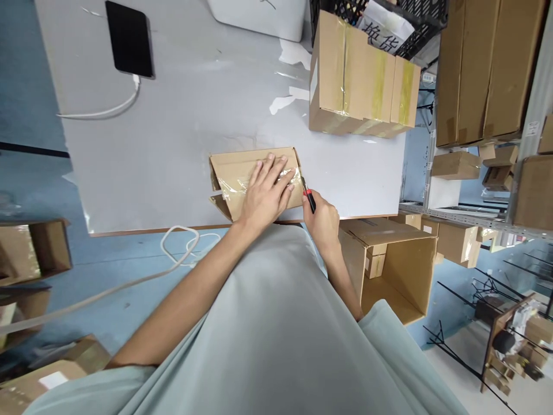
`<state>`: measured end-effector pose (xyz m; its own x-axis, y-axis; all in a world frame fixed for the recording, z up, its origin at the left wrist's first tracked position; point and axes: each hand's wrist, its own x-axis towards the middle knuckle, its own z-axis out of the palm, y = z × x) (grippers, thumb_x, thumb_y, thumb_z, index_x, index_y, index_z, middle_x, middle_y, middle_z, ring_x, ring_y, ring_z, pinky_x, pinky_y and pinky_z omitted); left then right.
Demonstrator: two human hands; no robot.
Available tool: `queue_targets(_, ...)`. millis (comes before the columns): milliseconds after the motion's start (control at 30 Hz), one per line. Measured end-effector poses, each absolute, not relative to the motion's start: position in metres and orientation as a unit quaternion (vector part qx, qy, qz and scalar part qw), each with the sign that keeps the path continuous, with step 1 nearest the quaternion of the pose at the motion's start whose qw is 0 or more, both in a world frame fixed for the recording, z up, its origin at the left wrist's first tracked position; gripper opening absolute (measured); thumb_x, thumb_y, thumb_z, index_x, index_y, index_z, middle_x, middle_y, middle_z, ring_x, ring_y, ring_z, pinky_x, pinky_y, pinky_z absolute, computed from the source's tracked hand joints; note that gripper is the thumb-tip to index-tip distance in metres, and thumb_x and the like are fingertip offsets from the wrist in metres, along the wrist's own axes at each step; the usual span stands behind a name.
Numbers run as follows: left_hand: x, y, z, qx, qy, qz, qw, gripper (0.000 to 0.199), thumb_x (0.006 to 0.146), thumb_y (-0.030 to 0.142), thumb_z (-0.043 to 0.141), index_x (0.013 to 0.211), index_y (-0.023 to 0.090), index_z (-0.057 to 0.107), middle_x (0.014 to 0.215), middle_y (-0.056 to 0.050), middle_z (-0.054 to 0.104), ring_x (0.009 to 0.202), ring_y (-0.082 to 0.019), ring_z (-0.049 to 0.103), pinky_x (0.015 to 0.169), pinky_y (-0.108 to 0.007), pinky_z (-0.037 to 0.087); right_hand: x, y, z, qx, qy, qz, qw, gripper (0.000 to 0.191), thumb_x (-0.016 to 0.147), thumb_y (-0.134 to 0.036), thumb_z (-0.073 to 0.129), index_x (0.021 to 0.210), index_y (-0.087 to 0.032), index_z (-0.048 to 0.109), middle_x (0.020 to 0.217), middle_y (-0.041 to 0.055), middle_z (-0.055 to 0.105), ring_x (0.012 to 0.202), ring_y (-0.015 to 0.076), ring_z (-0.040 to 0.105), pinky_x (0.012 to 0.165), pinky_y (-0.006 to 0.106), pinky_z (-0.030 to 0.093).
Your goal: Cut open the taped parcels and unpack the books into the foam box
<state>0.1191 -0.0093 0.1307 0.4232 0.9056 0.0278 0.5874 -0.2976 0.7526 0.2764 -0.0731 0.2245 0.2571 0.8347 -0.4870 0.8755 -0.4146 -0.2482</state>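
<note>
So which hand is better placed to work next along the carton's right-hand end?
Likely the right hand: it grips the red-and-black tool, tip at that end, while the left hand lies spread on the carton.

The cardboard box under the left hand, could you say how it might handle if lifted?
The cardboard box would probably flex at its open end, where flaps gape. Its glossy tape might feel slippery; the flat panel looks fairly stiff.

grey-topped bench (185,121) with brown front edge, blue floor (142,259) around it, paler floor (458,374) lower right, metal rack (466,216) at right holding cartons (469,80), black wire stands (458,353) beyond, bench top evenly lit with faint sheen
</note>
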Motion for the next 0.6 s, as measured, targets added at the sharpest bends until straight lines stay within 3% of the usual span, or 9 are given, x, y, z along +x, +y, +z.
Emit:
queue_targets(267,0.122,-0.010,0.129,0.773,0.478,0.238,0.343,0.048,0.118,0.044,0.051,0.162,0.036,0.068,0.184,-0.007,0.053,0.180,-0.035,0.034,0.148,-0.070,0.022,0.269,-0.046,0.236,0.791,0.540,-0.277,0.083,0.043,0.127,-0.036,0.038,0.158,-0.025,0.066,0.134,0.0127,0.086,0.119,0.0282,0.083,0.099,0.032,0.058)
queue_targets(600,0.129,-0.012,0.122,0.749,0.478,0.267,0.372,0.053,0.119,0.053,0.047,0.164,0.032,0.066,0.183,-0.010,0.055,0.180,-0.036,0.033,0.149,-0.069,0.019,0.242,-0.030,0.245,0.819,0.499,-0.249,0.138,0.040,0.125,-0.031,0.042,0.152,-0.016,0.066,0.131,0.0230,0.086,0.118,0.0321,0.086,0.100,0.038,0.061)
